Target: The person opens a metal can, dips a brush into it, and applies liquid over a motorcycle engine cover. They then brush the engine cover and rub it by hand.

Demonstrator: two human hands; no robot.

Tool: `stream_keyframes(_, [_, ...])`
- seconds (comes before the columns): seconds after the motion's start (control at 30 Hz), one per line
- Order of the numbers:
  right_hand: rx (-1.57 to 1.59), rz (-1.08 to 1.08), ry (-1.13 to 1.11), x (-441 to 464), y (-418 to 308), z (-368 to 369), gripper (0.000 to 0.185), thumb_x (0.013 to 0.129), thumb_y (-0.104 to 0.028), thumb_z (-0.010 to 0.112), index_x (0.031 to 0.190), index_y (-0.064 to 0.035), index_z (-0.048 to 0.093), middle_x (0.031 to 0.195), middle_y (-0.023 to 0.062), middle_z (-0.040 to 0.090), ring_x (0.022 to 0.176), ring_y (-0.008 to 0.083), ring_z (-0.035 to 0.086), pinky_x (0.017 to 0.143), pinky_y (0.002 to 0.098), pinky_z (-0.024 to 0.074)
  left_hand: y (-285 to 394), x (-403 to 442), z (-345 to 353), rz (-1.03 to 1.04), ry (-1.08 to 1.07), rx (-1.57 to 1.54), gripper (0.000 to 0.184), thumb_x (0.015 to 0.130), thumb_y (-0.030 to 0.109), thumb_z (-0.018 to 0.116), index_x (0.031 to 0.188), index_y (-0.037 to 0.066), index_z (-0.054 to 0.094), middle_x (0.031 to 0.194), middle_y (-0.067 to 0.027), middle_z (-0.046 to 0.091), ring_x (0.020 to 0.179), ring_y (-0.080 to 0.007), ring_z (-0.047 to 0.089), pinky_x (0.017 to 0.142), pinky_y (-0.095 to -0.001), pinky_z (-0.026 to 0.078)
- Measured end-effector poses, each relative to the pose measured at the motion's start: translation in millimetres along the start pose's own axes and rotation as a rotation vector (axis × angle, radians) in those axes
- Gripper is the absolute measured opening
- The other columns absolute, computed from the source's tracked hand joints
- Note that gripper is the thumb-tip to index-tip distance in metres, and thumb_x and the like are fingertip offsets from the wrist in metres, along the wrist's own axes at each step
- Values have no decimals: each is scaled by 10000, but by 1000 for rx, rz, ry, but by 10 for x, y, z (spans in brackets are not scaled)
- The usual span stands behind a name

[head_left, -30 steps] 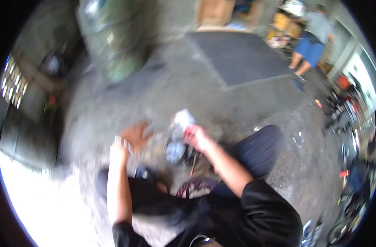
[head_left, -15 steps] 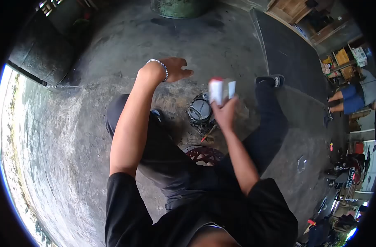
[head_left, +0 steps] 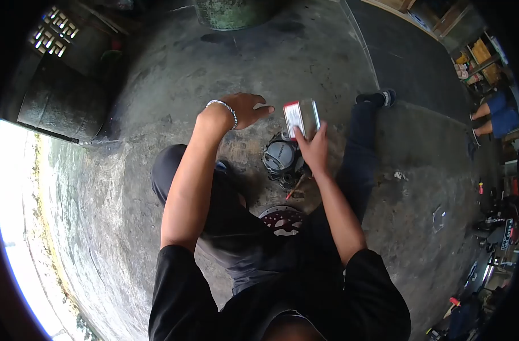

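Note:
My right hand is closed around a small flat red-and-white box, with a clear or silvery flat piece beside it; I cannot tell whether the two are joined. Below and left of that hand, a round engine part with a grey "HONDA" cover rests on the floor. My left hand, a braided bracelet at its wrist, hovers above and left of the engine part. Its thumb and fingers are apart and nothing shows in it.
Between my legs lie a perforated metal disc and a red-tipped tool. A green drum stands ahead, a dark barrel at left. Another person's legs and a motorcycle are at right.
The view has shifted slightly. My left hand has come a little lower and to the right. The box in my right hand has tilted and now shows without blur.

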State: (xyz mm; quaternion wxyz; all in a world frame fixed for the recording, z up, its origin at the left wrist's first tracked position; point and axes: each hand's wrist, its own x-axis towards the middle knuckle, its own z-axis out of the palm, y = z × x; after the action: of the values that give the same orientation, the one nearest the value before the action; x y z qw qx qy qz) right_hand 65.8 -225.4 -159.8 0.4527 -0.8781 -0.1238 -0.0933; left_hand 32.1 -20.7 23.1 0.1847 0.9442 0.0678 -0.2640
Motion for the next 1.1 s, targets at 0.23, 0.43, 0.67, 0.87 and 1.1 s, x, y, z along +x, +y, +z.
stream_keyframes(0.23, [97, -141, 202, -438, 504, 162, 594, 725, -244, 722, 1123, 35, 380, 943, 192, 523, 702, 357, 556, 620, 414, 470, 116, 226, 469, 182, 111, 29, 488, 895, 439, 454, 1201, 64, 519, 1109, -133, 597, 902, -291, 603, 808, -382, 470])
stream_keyframes(0.43, [-66, -195, -57, -584, 819, 595, 610, 714, -260, 707, 1145, 14, 373, 948, 192, 507, 753, 391, 555, 656, 432, 478, -27, 886, 1401, 327, 370, 155, 552, 865, 395, 482, 1277, 33, 418, 1316, -175, 434, 1107, -329, 509, 900, -391, 427])
stream_keyframes(0.67, [-85, 7, -40, -318, 279, 195, 592, 726, -331, 676, 1124, 10, 399, 954, 200, 508, 767, 379, 557, 660, 427, 480, -113, 1129, 1557, 528, 652, 246, 673, 857, 421, 472, 1352, -2, 301, 1427, -201, 274, 1301, -346, 312, 1045, -408, 293])
stream_keyframes(0.87, [-206, -108, 10, -287, 982, 613, 541, 730, -339, 664, 1080, -8, 418, 960, 193, 512, 715, 372, 558, 616, 429, 475, 187, 1004, 1336, 798, 629, 403, 717, 868, 427, 453, 1379, -30, 244, 1459, -208, 203, 1358, -321, 210, 1104, -412, 178])
stream_keyframes(1.1, [26, 31, -28, -328, 880, 587, 512, 711, -311, 696, 1022, 17, 457, 895, 203, 539, 714, 368, 565, 617, 420, 477, 185, 963, 1072, 727, 878, 210, 689, 886, 367, 442, 1389, -45, 215, 1466, -222, 175, 1358, -335, 206, 1106, -410, 170])
